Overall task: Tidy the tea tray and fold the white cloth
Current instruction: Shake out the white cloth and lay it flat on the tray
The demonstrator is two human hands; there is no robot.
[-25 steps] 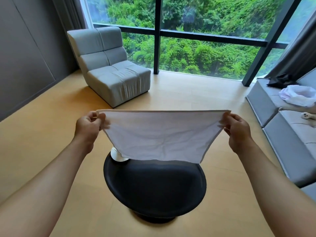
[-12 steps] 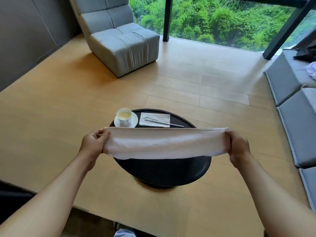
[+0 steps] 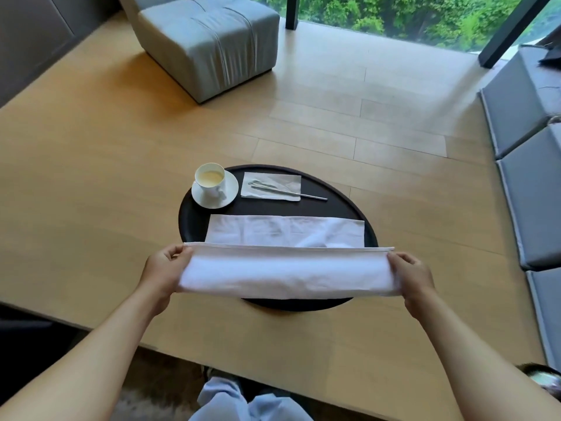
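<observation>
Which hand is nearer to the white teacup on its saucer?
Left. The left hand grips the white cloth below the white teacup, slightly leftward; the right hand is far across the round black tray.

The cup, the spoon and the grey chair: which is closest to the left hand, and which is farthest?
From the left hand:
1. Cup, on its saucer at the tray's far left.
2. Spoon, on the napkin right of the cup.
3. Grey chair, far off by the window.

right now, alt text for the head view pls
Two hands, left and right, hold a white cloth stretched by its ends, its far part lying on a round black tray. Behind sit a cup on a saucer and a napkin with a metal utensil.
</observation>
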